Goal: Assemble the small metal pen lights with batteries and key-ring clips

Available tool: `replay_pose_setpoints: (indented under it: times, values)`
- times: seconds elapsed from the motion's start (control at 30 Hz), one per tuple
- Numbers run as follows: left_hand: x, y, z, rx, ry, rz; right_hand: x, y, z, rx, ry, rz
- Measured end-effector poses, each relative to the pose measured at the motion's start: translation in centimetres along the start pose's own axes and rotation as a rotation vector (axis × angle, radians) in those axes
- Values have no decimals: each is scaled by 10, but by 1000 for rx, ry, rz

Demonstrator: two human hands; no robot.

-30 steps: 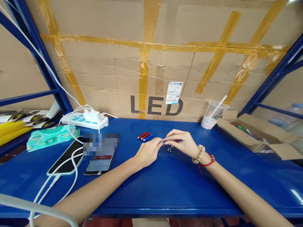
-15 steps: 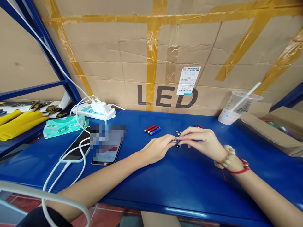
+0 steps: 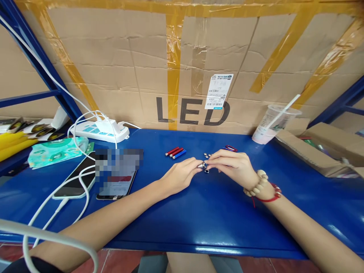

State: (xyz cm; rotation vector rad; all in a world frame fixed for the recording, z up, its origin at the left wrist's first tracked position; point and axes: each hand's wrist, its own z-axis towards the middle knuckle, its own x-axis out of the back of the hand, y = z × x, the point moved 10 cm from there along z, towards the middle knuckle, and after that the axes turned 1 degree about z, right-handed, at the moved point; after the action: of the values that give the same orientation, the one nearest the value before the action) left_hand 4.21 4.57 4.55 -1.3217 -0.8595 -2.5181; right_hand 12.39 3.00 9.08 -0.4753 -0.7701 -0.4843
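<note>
My left hand [image 3: 179, 175] pinches a small silver metal cylinder [image 3: 201, 165] between thumb and forefinger, its dark round end turned to the right. Fingertips of my right hand [image 3: 231, 165] are pressed together at that end; whether something tiny sits between them is hidden. Just below, a small shiny metal part [image 3: 207, 171] lies on the blue tabletop [image 3: 199, 216]. Several button cells [image 3: 207, 155] are behind my fingers. Farther left lie two slim red tubes [image 3: 172, 152] and a blue tube [image 3: 179, 154]. A red carabiner clip [image 3: 231, 148] shows partly behind my right hand.
At left are a power strip [image 3: 99, 131], white cables, two phones [image 3: 74, 178] [image 3: 118, 184] and a tissue pack [image 3: 58, 151]. A plastic cup with a straw [image 3: 274, 123] and an open cardboard box [image 3: 313, 155] stand at right. A large carton [image 3: 136, 76] forms the back.
The scene has shifted left in view as my head turned. Both hands stay together at the metal cylinder, whose round end shows more clearly now. More of the red clip is visible.
</note>
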Motion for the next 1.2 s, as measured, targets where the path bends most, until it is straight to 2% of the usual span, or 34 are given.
replay_pose_setpoints:
  times: [0.13, 0.37, 0.5, 0.67, 0.9, 1.03, 1.2]
  values:
    - [-2, 0, -1, -4, -5, -3, -1, -6, 0, 43, -14, -45]
    - [-10, -1, -1, 25, -84, -26, -6, -8, 0, 60, -59, -176]
    - [-11, -1, -1, 23, -85, 6, -11, 2, 0, -49, -49, -154]
    - [-12, -4, -3, 45, -78, 88, -18, 18, -3, -245, -24, -11]
    - [-7, 0, -4, 3, -44, 212, -48, 48, -19, -581, -174, 321]
    - [-5, 3, -3, -21, -17, 204, -55, 54, -22, -632, -192, 411]
    - [-4, 3, -2, -20, -12, 157, -52, 53, -18, -593, -180, 432]
